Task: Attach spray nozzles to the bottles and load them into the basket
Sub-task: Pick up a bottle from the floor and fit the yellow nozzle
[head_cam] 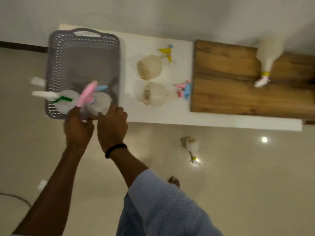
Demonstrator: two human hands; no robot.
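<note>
A grey perforated basket (56, 48) stands at the left end of the white table (170, 116). In its near end stand a clear bottle with a white and green nozzle (65, 101) and a clear bottle with a pink and blue nozzle (100, 103). My right hand (112, 126) grips the body of the pink-nozzle bottle. My left hand (78, 128) holds the lower end of its pink nozzle. Two capped bottles lie on the table to the right: one with a yellow nozzle (150, 67) and one with a pink and blue nozzle (155, 95). The picture is blurred.
A wooden board (238, 92) covers the table's right part, and a bottle with a yellow collar (267, 55) lies on it. Another yellow-collared bottle (192, 147) lies on the tiled floor below the table's edge. A cable (17, 196) runs along the floor at the lower left.
</note>
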